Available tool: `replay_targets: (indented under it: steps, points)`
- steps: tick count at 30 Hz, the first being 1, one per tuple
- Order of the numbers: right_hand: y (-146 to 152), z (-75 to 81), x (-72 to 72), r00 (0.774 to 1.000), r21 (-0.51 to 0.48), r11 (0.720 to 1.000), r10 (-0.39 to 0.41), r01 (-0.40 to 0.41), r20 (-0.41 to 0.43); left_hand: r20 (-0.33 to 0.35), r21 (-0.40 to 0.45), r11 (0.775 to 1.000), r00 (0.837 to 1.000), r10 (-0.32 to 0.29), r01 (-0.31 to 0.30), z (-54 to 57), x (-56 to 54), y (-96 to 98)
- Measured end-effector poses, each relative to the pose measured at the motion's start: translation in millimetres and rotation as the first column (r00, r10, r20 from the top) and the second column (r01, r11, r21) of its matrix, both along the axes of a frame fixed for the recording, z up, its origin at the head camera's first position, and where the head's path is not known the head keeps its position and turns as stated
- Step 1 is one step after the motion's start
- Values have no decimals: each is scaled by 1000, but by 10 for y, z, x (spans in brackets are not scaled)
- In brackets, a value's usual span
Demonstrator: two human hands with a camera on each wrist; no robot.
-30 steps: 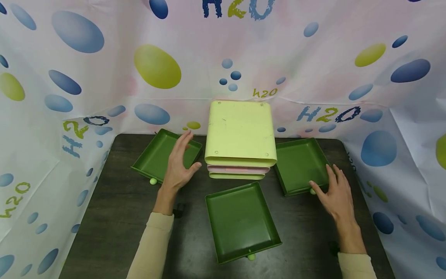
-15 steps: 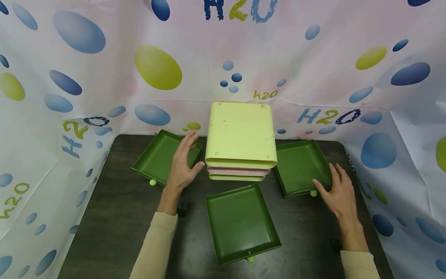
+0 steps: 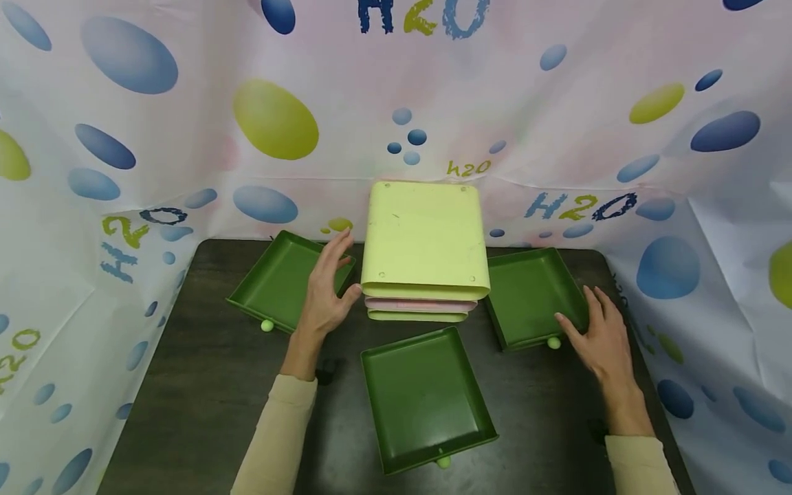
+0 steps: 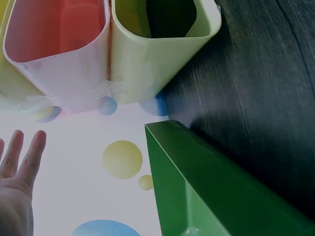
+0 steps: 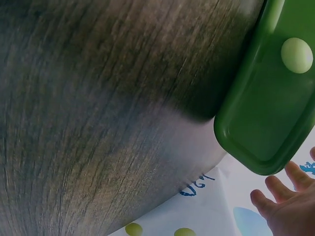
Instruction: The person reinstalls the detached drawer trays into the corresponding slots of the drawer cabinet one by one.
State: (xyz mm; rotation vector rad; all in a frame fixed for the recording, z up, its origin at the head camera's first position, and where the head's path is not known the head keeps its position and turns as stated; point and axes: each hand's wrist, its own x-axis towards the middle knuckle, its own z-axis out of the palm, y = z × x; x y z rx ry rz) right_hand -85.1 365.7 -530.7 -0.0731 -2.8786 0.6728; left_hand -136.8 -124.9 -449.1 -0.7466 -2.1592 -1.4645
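A stacked unit of open-fronted sleeves, pale yellow on top (image 3: 425, 237), pink (image 3: 421, 304) in the middle and yellow below, stands at the back. In the left wrist view the pink sleeve (image 4: 56, 73) is hollow. My left hand (image 3: 324, 299), fingers extended, hovers between that unit and the left green drawer (image 3: 278, 275), partly covering the drawer. Beside the front right corner of the right green drawer (image 3: 529, 292) is my right hand (image 3: 600, 337), fingers loosely spread. The right wrist view shows its fingers (image 5: 281, 191) near the drawer's knobbed front; contact cannot be told.
A third green drawer (image 3: 430, 399) lies in front of the unit, its round knob (image 3: 443, 463) facing me. All sit on a dark wooden table (image 3: 179, 405). Behind and at both sides hangs a white patterned sheet (image 3: 557, 117).
My left hand has shifted slightly right, closer to the sleeve unit. My right hand has moved a little right. The drawers and the unit keep their places; the head view shifts slightly.
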Motion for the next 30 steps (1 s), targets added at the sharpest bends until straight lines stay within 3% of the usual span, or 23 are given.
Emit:
replay_targets:
  steps: [20, 23, 30]
  points:
    - [86, -4, -72, 998, -10, 1000, -29, 30, 47, 20, 22, 999, 999, -43, 43, 93, -50, 169]
    - [97, -34, -86, 998, -11, 999, -32, 33, 53, 13, 20, 999, 999, -42, 41, 37, -74, 175]
    - [120, -112, -121, 996, -39, 999, -29, 32, 87, 12, 23, 999, 1000, -25, 24, -301, -222, 129]
